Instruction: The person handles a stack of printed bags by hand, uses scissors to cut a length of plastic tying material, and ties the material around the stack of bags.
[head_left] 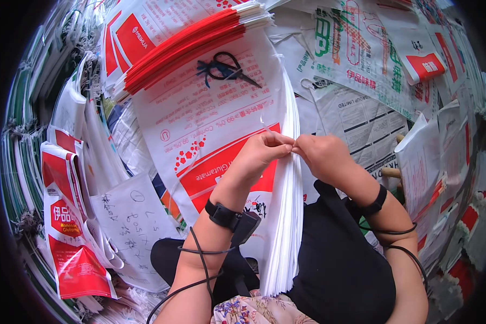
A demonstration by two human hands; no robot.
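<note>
A thick stack of flat white bags with red print (208, 141) lies in front of me, its layered white edges (283, 237) running down toward my lap. My left hand (262, 155) is closed in a pinch at this edge. Fingertip to fingertip with it, my right hand (321, 154) also pinches there from the right. The bag edge passes between the fingertips; the exact spot they grip is mostly covered. A thin pale strand stands up beside the left fingers. Black-handled scissors (224, 70) rest on the top bag, a blue-green cord tied at the handle.
Another fanned pile of red-edged bags (189, 48) lies across the far end. Folded red and white bags (73, 227) and a handwritten white sheet (132, 232) are at left. Tall green-edged stacks (29, 156) line the left side. Green-printed sacks (356, 54) spread at far right. Cables loop round both forearms.
</note>
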